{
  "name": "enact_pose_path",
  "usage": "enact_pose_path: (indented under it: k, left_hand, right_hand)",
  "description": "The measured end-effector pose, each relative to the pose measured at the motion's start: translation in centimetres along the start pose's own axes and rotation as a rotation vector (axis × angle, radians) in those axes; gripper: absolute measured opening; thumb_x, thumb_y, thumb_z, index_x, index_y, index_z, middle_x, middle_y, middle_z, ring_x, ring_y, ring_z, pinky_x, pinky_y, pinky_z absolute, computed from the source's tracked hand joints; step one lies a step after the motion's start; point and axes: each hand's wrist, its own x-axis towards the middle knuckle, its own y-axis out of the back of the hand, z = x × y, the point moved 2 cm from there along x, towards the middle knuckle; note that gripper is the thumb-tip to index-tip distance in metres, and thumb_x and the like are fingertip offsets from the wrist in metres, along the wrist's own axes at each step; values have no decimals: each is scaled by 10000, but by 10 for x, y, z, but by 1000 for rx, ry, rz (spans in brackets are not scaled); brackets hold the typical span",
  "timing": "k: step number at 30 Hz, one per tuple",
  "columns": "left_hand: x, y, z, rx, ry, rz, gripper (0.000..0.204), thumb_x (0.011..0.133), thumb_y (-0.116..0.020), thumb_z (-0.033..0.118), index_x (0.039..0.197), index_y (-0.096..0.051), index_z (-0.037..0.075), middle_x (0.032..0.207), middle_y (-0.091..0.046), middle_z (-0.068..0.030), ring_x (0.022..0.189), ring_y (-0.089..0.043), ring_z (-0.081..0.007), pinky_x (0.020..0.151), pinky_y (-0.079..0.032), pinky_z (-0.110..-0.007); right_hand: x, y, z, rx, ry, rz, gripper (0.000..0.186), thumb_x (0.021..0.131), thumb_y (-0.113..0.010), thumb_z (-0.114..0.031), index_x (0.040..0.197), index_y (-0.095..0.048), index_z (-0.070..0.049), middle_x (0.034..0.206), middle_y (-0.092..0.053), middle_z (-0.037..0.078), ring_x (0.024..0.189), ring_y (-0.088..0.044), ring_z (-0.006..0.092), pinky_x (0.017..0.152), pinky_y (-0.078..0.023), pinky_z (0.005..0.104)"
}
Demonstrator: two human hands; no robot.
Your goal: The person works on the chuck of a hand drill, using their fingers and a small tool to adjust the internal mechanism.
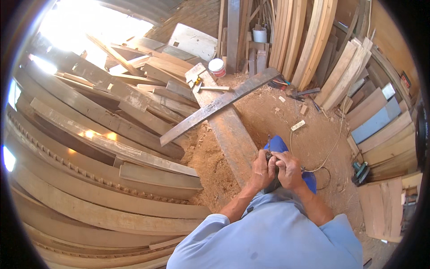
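My left hand and my right hand are close together in front of my body, both closed. Between them is a dark drill-like power tool, partly hidden by my fingers. A thin bit sticks out past my fingertips, away from me. My left fingers wrap the tool near the bit, while the right thumb and fingers pinch at the same spot. Just left of my hands lies a wide, worn plank. Across its far part rests a long dark wooden bar.
Long boards fill the left side. A yellow tape measure, a small wood strip and a white tub are at the plank's far end. A white socket strip with a cord lies on the sawdust-covered floor. A green power tool sits right.
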Motion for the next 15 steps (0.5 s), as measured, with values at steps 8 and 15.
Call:
enact_pose_path:
  k: [8, 15]
  left_hand:
    - [-9, -1, 0, 8, -32, 40, 241, 995, -569, 185, 1137, -486, 8, 821, -634, -248, 737, -651, -448, 616, -502, -486]
    - [-10, 1, 0, 2, -30, 61, 232, 996, -566, 180, 1128, -486, 7, 819, -629, -251, 722, -643, -455, 611, -495, -491]
  right_hand:
    - [-6, -8, -9, 28, -13, 136, 424, 1040, -490, -354, 1046, -683, 24, 872, -676, 185, 779, -650, 347, 692, -520, 424]
    - [-5, -12, -11, 36, -58, 135, 569, 1056, -418, -461, 1029, -677, 46, 826, -654, 187, 746, -639, 323, 689, -499, 414]
